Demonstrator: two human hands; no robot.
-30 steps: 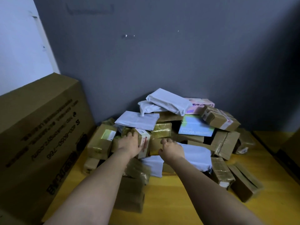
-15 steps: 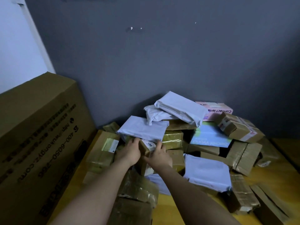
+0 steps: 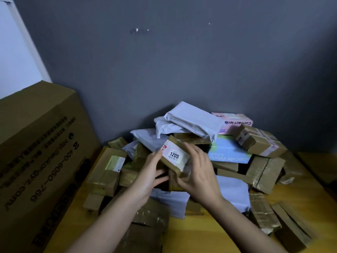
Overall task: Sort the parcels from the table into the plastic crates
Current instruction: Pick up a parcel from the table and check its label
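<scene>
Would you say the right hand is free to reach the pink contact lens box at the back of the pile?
Probably not yet: the right hand and left hand both hold the labelled parcel. The pink box itself lies uncovered on top.

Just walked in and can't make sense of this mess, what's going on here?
A person is sorting parcels heaped on a yellow wooden table. Both hands, left hand and right hand, hold a small brown taped cardboard parcel tilted up, its white label reading 1205. No plastic crates are in view.
</scene>
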